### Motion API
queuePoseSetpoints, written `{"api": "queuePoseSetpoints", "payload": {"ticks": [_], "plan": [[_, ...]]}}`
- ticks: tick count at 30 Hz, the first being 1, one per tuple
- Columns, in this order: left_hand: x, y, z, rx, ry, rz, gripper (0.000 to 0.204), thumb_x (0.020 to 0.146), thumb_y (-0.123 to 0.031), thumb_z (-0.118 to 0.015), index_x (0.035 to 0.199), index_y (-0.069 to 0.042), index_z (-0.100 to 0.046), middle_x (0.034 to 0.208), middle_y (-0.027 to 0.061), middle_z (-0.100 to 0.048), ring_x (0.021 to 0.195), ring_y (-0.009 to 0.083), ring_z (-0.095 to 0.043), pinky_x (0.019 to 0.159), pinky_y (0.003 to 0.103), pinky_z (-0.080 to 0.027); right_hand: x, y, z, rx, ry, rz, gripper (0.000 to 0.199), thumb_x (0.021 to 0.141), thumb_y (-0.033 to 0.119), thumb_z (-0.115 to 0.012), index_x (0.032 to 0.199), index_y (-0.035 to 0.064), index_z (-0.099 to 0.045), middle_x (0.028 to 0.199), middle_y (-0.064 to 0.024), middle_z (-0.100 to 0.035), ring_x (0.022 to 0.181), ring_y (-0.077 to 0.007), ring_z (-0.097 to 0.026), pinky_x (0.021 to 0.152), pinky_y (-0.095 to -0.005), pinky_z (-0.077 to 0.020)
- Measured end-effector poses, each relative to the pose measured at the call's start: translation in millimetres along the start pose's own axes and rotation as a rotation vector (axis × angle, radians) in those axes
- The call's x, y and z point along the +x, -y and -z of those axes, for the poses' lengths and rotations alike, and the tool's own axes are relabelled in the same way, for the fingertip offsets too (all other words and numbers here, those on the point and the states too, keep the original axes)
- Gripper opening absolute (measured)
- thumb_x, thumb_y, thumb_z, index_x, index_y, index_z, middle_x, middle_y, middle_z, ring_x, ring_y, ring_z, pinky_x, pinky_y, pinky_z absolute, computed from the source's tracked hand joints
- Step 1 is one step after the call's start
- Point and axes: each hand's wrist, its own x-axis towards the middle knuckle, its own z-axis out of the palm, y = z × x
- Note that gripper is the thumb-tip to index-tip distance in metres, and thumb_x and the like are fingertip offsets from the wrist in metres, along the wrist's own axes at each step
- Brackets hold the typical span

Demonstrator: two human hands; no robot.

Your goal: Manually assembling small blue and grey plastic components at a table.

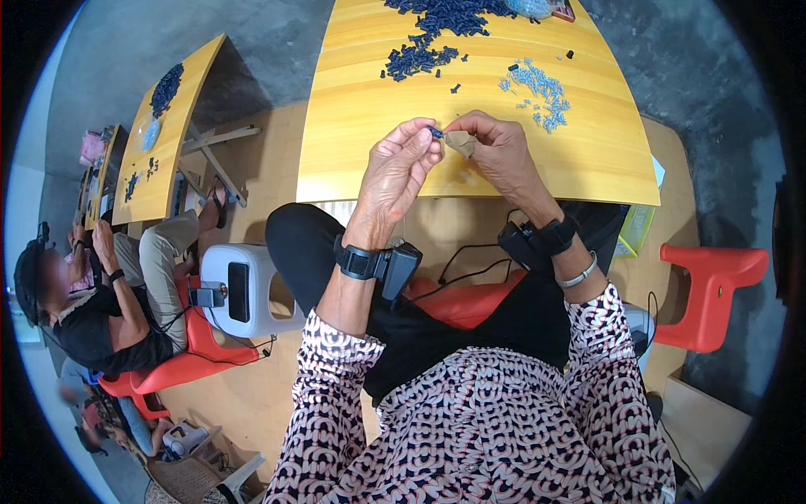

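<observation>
Above the near edge of the yellow wooden table (369,109), both my hands are raised close together. My left hand (399,164) pinches a small dark blue part (435,133) between thumb and fingertips. My right hand (501,155) is closed on a small tan piece (460,143) that looks like paper or cloth. The tan piece is right beside the blue part; I cannot tell whether they touch. Farther back on the table lie a heap of small dark parts (416,60) and a scatter of small pale, glassy-looking pieces (546,94).
A larger dark heap (449,17) and a clear bag (531,7) are at the table's far end. On the left, a person (101,311) sits at another table (172,126). A grey stool (252,290) is by my left knee, a red stool (709,294) on the right.
</observation>
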Motion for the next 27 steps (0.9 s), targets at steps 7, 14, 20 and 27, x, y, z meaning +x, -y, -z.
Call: {"api": "queuePoseSetpoints", "payload": {"ticks": [7,14,20,27], "plan": [[-2,1,-3,0.043,-0.016,-0.051,0.017,0.085,-0.003,-0.056,0.101,0.002,-0.056,0.088,0.0092,-0.059,0.075,0.0129,-0.056,0.071,0.023,-0.05,-2,5,-4,-0.011,-0.061,0.034,0.013,0.08,0.012,-0.065,0.086,0.0005,-0.065,0.077,-0.0002,-0.061,0.069,-0.0059,-0.051,0.061,-0.0206,-0.0403],[-3,3,-8,0.039,-0.05,-0.052,0.019,0.085,-0.003,-0.058,0.103,0.003,-0.056,0.088,0.0076,-0.06,0.074,0.0122,-0.057,0.067,0.023,-0.049,-5,6,-12,0.003,-0.157,-0.008,0.009,0.08,0.006,-0.062,0.086,0.0002,-0.064,0.079,-0.0018,-0.061,0.071,-0.0073,-0.053,0.061,-0.0206,-0.0421],[-3,2,-7,0.042,-0.023,-0.065,0.018,0.085,-0.004,-0.058,0.102,0.003,-0.057,0.087,0.0072,-0.06,0.073,0.0117,-0.056,0.067,0.023,-0.048,-4,10,-15,-0.166,-0.22,0.216,0.01,0.075,-0.005,-0.059,0.084,-0.001,-0.062,0.08,-0.0061,-0.057,0.07,-0.0122,-0.055,0.059,-0.0225,-0.0431],[-5,1,-8,0.093,-0.018,-0.063,0.017,0.086,-0.003,-0.056,0.102,0.003,-0.056,0.085,0.0068,-0.059,0.074,0.012,-0.056,0.071,0.023,-0.05,-6,16,-13,-0.38,-0.233,0.388,0.018,0.069,-0.01,-0.056,0.082,0.0003,-0.061,0.08,-0.0075,-0.055,0.068,-0.0172,-0.055,0.059,-0.025,-0.0441]]}}
